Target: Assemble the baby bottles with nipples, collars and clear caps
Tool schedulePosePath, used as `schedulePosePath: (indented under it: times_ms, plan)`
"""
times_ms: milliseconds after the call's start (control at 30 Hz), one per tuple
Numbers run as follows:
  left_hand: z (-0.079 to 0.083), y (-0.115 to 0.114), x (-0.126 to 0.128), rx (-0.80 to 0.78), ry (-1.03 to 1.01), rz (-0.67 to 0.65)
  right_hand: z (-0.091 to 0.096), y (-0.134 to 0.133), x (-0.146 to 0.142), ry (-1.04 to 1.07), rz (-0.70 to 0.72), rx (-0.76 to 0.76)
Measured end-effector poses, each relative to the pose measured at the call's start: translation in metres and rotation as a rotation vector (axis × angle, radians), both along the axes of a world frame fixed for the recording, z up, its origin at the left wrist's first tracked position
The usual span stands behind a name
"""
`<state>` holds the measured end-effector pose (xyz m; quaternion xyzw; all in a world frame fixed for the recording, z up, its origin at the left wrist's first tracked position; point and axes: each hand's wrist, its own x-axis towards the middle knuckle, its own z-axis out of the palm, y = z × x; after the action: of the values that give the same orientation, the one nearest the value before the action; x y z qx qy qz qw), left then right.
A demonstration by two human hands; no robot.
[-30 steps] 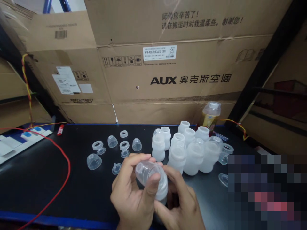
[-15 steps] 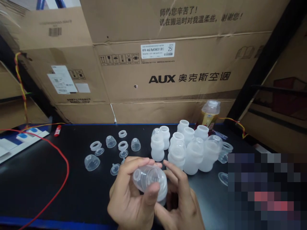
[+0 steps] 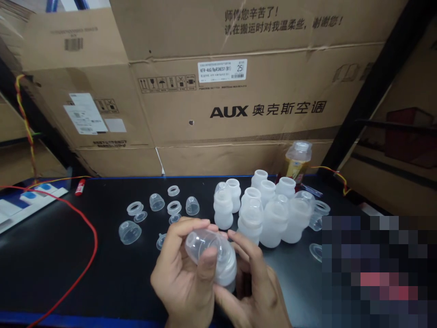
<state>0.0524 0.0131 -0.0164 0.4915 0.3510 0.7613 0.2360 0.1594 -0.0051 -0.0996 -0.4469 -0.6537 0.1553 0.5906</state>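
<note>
Both my hands hold one small translucent baby bottle (image 3: pixel 218 262) tilted toward the left, low in the head view. My left hand (image 3: pixel 182 278) wraps its fingers and thumb round the clear dome cap (image 3: pixel 200 246) on the bottle's top. My right hand (image 3: pixel 254 284) cups the bottle's body from the right and below. Just behind stands a cluster of several similar white bottles (image 3: pixel 262 209) on the black table (image 3: pixel 68 255).
Loose clear caps (image 3: pixel 129 232), rings (image 3: pixel 174 207) and teats (image 3: pixel 162 240) lie left of the bottles. A red wire (image 3: pixel 87 255) curves over the left of the table. A drink bottle (image 3: pixel 297 161) stands at the back against large cardboard boxes (image 3: pixel 239 105). A blurred patch covers the lower right.
The view has shifted slightly, and the bottle has tilted a little more to the left in my hands. My grip on it is the same.
</note>
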Motion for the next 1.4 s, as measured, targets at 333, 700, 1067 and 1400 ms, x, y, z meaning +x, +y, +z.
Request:
schedulePosePath:
  times_ms: [333,700,1067,1400]
  plan:
    - [0.004,0.0,0.004,-0.115,-0.099,-0.045,0.008,-0.002,0.001,-0.049,-0.022,0.04]
    - [-0.003,0.003,-0.001,-0.02,-0.127,-0.078,0.018,-0.001,0.002,-0.032,0.051,0.212]
    - [-0.006,0.015,-0.019,0.253,-0.133,0.065,0.017,0.001,0.006,-0.109,0.068,0.212]
    - [-0.005,0.009,-0.056,-0.008,0.288,-0.131,0.018,0.001,0.004,-0.101,0.036,0.22]
